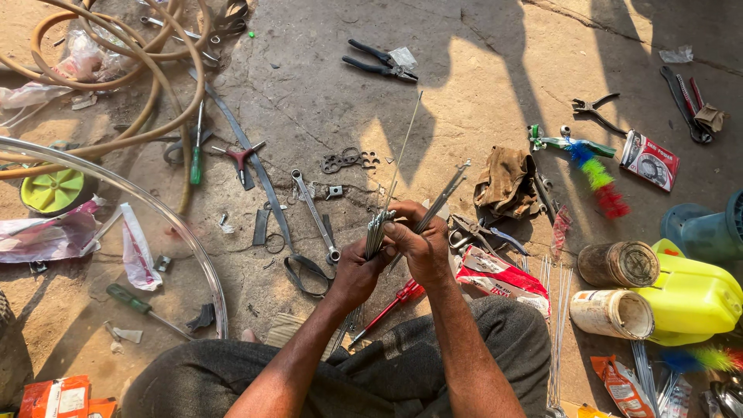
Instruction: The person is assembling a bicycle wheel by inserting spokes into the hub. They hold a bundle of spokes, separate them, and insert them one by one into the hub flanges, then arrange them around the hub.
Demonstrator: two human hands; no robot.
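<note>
I sit on a concrete floor with both hands raised over my lap. My left hand grips a bundle of thin metal spokes near their lower ends. My right hand closes around the same bundle from the right, pinching a few spokes that fan out up and to the right. One long spoke sticks up higher than the others. A red-handled screwdriver lies on the floor just under my hands.
A bicycle rim curves at the left beside tan hose. A wrench, pliers, a brown rag, two tins, a yellow container and more spokes lie around.
</note>
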